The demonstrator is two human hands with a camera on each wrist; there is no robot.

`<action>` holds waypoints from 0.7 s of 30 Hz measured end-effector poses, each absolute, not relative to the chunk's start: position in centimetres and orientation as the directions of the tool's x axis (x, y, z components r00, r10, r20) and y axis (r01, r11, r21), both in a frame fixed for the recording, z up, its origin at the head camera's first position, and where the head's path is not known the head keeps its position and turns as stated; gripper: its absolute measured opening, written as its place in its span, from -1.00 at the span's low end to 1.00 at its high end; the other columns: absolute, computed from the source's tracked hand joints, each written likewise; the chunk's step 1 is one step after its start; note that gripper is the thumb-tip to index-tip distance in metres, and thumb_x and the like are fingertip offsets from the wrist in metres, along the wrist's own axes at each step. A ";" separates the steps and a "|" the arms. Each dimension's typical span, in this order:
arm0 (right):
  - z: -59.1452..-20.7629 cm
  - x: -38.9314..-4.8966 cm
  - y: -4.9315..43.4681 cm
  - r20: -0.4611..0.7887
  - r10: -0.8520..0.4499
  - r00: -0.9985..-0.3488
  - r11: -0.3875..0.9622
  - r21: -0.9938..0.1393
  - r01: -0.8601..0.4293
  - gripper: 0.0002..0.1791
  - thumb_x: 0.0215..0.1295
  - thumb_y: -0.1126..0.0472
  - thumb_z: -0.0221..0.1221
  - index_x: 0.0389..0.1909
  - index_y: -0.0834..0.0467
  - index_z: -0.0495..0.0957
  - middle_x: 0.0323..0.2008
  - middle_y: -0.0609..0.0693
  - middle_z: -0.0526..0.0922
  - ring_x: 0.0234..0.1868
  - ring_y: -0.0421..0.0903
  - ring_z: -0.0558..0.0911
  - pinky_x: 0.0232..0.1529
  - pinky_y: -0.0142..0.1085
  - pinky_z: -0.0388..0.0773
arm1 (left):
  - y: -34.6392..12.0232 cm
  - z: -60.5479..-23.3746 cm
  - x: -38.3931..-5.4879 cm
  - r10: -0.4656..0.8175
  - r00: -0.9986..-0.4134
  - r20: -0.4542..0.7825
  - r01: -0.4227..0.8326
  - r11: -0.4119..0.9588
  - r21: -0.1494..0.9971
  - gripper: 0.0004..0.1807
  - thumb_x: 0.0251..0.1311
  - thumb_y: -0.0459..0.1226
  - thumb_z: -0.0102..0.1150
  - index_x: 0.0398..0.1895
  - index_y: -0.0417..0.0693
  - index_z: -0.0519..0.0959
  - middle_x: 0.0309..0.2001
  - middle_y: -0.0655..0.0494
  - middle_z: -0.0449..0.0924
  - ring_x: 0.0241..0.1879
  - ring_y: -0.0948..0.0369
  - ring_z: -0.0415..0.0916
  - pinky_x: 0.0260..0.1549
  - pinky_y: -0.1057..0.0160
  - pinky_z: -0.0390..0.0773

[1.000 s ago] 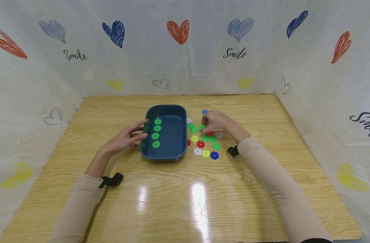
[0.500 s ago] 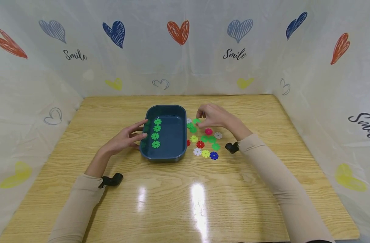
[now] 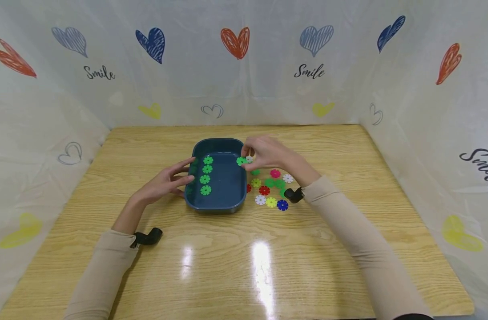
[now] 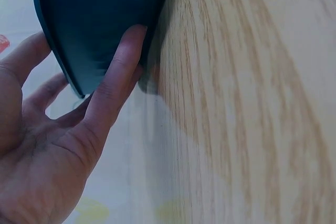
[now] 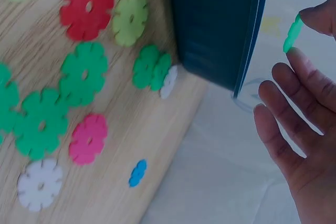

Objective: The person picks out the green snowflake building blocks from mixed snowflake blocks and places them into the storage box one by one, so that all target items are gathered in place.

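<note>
Between thumb and index finger my right hand (image 3: 269, 153) pinches a green plastic snowflake disc (image 3: 241, 161), just over the right rim of the dark blue tray (image 3: 215, 210). In the right wrist view that green disc (image 5: 294, 34) is edge-on, its other fingers spread. With fairly straight, spread fingers, my left hand (image 3: 159, 184) touches the tray's left side and rim; the left wrist view shows a long finger along the outer wall (image 4: 100, 24). Several green discs (image 3: 205, 179) lie in a column on the left of the tray floor.
Right of the tray lie loose discs: green (image 3: 269, 182), pink (image 3: 275, 173), red (image 3: 264, 190), yellow (image 3: 271, 202), white (image 3: 260, 200) and dark blue (image 3: 282, 205). A lighter blue disc (image 5: 137, 173) shows in the right wrist view. A patterned curtain (image 3: 268, 89) stands behind the wooden table (image 3: 211, 266).
My right hand has lifted a green disc from the loose ones and carried it left to the tray's right rim. The left hand and the tray have stayed put.
</note>
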State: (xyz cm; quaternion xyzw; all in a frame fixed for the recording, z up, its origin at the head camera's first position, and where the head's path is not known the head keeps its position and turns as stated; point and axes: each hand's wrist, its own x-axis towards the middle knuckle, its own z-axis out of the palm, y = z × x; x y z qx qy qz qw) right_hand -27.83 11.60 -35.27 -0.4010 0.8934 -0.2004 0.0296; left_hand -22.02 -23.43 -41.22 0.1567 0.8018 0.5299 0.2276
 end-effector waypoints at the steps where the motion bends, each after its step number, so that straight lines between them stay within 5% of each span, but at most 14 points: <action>1: -35.3 -27.7 11.3 0.110 -0.734 -0.671 0.594 -0.376 -0.711 -0.70 0.07 -0.03 0.38 -0.25 0.05 0.63 -0.23 -0.02 0.67 -0.20 -0.06 0.64 -0.16 -0.30 0.58 | -23.4 -41.2 -22.0 0.492 -0.847 -0.199 0.010 0.389 0.921 -0.25 0.41 -0.06 0.08 0.57 0.27 -0.01 0.51 -0.17 0.02 0.30 -0.22 0.34 -0.18 0.07 0.72; 21: -36.8 -25.8 4.5 -0.002 -0.841 -0.540 0.516 -0.303 -0.802 -0.68 0.09 -0.12 0.35 -0.25 -0.01 0.61 -0.27 -0.15 0.57 -0.29 -0.25 0.52 -0.28 -0.43 0.50 | -23.5 -41.4 -22.3 0.504 -0.840 -0.200 0.008 0.380 0.925 -0.26 0.43 -0.05 0.05 0.57 0.23 -0.02 0.50 -0.18 0.06 0.27 -0.24 0.37 -0.15 0.05 0.71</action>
